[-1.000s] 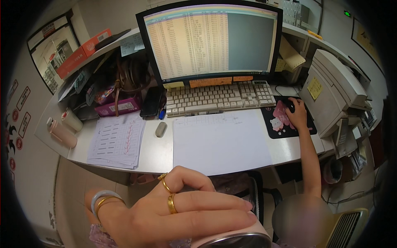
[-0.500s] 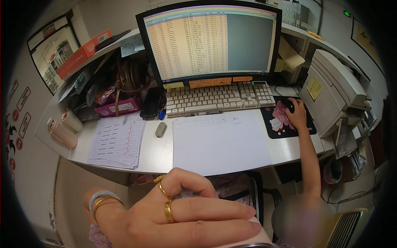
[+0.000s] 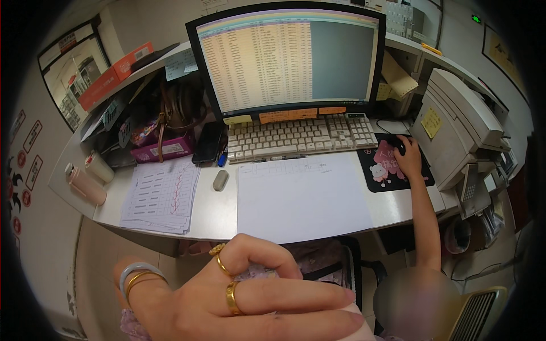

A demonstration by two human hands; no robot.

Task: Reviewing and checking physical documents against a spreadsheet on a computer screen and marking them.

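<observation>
Mouse [image 3: 401,149], black and small, was on the dark mouse pad [image 3: 375,185] at the right side of the desk [image 3: 216,213], partly covered by the person's right hand [image 3: 410,159]. The fingers of this hand were curved over the mouse and held it from above.

Near the lower edge, the left hand [image 3: 250,301] was large and close to the camera. Two of its fingers were stretched long and one above them was bent. The long fingers lay over a pale pink thing [image 3: 367,333], of which only a small part was seen, so I could not tell how firmly they gripped it. Gold rings [image 3: 232,298] were on the fingers, and bracelets [image 3: 139,278] were around the wrist.

Between the two hands, but farther up, one big white sheet [image 3: 301,204] lay just in front of the keyboard [image 3: 304,136]. Behind the keyboard stood the monitor [image 3: 259,62], showing a long table. To the left of the sheet were a small grey object [image 3: 220,180] and a pile of papers [image 3: 156,196].
</observation>
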